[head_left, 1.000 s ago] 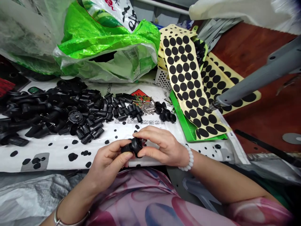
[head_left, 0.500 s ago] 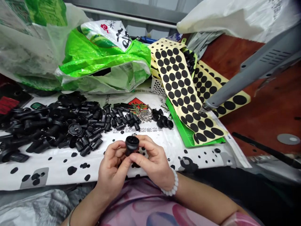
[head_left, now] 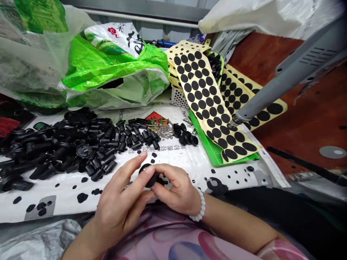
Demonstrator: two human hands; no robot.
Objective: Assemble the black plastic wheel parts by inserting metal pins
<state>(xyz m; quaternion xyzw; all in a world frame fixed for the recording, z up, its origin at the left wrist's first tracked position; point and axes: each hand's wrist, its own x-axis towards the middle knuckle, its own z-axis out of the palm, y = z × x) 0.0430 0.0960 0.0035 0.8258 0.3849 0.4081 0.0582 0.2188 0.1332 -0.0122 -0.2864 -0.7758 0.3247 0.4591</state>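
Observation:
Between my two hands, low in front of my body, is a small black round plastic part [head_left: 151,181] with a raised rim. My right hand [head_left: 176,187] pinches it from the right between thumb and fingers. My left hand [head_left: 121,195] is at its left side, with one finger pressed over its top and another finger stretched out past it. The left fingertip covers much of the part, so its inside is mostly hidden. Beyond my hands lie small black cylindrical pieces [head_left: 135,137], metal screws or pins [head_left: 165,130] and several black round caps [head_left: 187,137].
A large heap of black plastic parts [head_left: 54,148] covers the left of the table. Sheets of round black stickers [head_left: 206,97] lie over a green tray [head_left: 208,153]. A grey electric screwdriver [head_left: 265,101] hangs at right. Green and white bags [head_left: 116,72] stand behind.
My left hand has shifted its grip, bringing a finger over the top of the part and stretching another out. The part has tilted and moved slightly down and left.

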